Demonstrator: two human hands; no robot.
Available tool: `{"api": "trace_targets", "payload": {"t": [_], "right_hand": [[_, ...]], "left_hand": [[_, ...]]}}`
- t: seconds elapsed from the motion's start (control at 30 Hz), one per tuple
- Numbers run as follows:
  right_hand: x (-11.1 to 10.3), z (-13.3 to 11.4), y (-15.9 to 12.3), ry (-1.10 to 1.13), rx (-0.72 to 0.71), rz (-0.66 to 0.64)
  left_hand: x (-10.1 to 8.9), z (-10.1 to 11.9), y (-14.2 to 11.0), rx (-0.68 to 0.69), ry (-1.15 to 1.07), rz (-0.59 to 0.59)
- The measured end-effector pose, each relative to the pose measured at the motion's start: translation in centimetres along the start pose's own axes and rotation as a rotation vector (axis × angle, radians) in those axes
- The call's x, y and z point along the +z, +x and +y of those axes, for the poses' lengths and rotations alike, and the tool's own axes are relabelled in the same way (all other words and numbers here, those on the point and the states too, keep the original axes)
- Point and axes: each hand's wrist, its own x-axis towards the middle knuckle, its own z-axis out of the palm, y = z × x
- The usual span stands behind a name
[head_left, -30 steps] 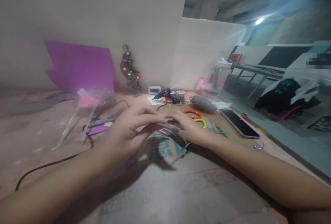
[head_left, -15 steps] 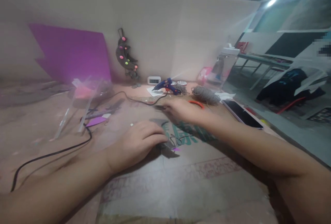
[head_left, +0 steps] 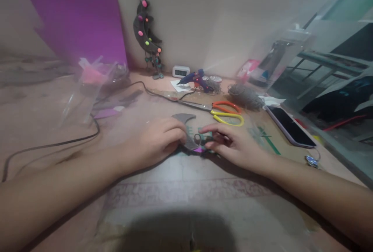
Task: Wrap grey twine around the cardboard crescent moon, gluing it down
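My left hand is closed on a grey crescent-shaped piece, seemingly felt, that lies on the table sheet. Its upper tip sticks out past the fingers, and a small purple bit shows at its lower edge. A thin loop of cord stands at the crescent's inner side. Just to the right, my right hand has thumb and forefinger apart; whether its fingertips touch the crescent's end I cannot tell. Beyond the hands lie scissors with one orange and one yellow handle.
A glue gun rests at the back beside a white digital clock, its cord running left. Grey yarn and a phone lie right. A decorated moon hanging and purple sheet are against the wall.
My right hand has left the scissors at the back and come nearer, beside the crescent. The scissors now lie fully in view. My left hand stays on the crescent; the view has tipped downward.
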Motion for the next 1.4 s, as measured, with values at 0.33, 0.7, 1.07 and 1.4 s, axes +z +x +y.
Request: {"api": "trace_targets", "payload": {"t": [0.33,0.7,1.07,1.4], "right_hand": [[0.5,0.5,0.2,0.108,-0.231,-0.016],[1.3,-1.0,0.4,0.281,0.177,-0.014],[1.1,-2.3,0.5,0.504,0.207,-0.098],[1.2,-1.9,0.5,0.465,0.195,0.062]], "left_hand": [[-0.1,0.1,0.0,-0.027,-0.055,-0.025],[-0.2,0.6,0.2,-0.048,-0.071,0.010],[-0.5,1.6,0.1,0.026,-0.081,0.144],[-0.7,2.0,0.2,-0.058,-0.094,0.204]]}}
